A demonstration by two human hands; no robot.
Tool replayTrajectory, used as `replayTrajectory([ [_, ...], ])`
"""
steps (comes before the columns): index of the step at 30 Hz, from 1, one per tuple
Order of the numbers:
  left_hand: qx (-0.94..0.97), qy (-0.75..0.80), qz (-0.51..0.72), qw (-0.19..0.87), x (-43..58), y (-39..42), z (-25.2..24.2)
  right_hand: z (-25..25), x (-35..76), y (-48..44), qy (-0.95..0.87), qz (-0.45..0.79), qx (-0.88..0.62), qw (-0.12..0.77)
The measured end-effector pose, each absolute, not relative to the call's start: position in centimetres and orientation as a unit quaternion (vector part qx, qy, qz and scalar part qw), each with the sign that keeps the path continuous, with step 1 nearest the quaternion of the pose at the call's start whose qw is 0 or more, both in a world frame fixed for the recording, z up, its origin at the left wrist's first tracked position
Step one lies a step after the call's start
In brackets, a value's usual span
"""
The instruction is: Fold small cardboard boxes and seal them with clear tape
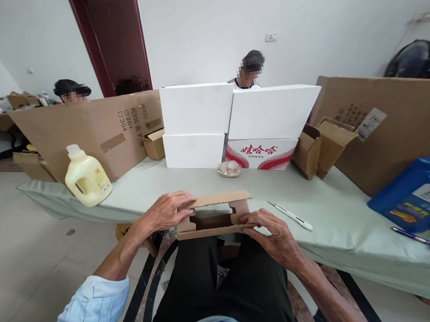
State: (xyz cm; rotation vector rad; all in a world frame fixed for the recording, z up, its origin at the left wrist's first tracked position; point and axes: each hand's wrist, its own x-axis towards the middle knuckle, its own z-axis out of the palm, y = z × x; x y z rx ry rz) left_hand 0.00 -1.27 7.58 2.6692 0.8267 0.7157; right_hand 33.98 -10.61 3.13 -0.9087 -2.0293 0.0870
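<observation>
White wall rises behind the green-draped worktop, where white cartons stand stacked beyond both hands. Between the two grips, at the worktop's near edge, is a small cardboard box, its long axis running left to right and its open side facing up. The left hand pinches its left end on the far side; the right hand pinches the near edge at the right end between thumb and fingers. Just right of the right grip lies a white-handled knife, tip pointing away and leftward. Beyond the left grip, farther left, stands a yellow bottle.
</observation>
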Motion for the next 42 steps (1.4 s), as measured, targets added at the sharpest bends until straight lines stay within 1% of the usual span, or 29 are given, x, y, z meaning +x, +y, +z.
replayTrajectory([
  [8,0.889,0.339,0.274,0.138,0.9,-0.9,7.9,3.6,33.8,-11.5,-0.846,0.011,-0.368,0.385],
  [14,0.889,0.355,0.254,0.135,1.6,-1.4,8.1,4.4,33.6,-10.9,-0.891,-0.038,-0.366,0.267],
  [16,0.889,0.357,0.251,0.141,1.5,-1.5,8.2,4.5,33.7,-10.7,-0.898,-0.054,-0.361,0.244],
  [24,0.862,0.363,0.279,0.219,0.2,-2.9,8.3,4.1,33.1,-11.9,-0.882,-0.102,-0.371,0.27],
  [29,0.841,0.371,0.303,0.253,-0.8,-4.3,6.7,2.5,33.2,-12.8,-0.873,-0.118,-0.387,0.272],
  [33,0.781,0.42,0.326,0.328,-1.5,-5.3,4.3,1.4,33.4,-13.4,-0.867,-0.13,-0.391,0.28],
  [35,0.73,0.445,0.357,0.376,-1.6,-5.9,2.7,0.9,33.2,-13.8,-0.864,-0.142,-0.39,0.285],
  [38,0.622,0.456,0.408,0.489,-1.2,-6.8,0.0,0.1,32.7,-14.6,-0.859,-0.156,-0.39,0.294],
  [40,0.551,0.433,0.429,0.569,-1.1,-7.4,-1.9,-0.4,32.5,-15.1,-0.857,-0.154,-0.394,0.295],
  [42,0.484,0.413,0.449,0.627,-1.3,-8.0,-3.6,-1.1,32.5,-15.8,-0.856,-0.15,-0.396,0.297],
])
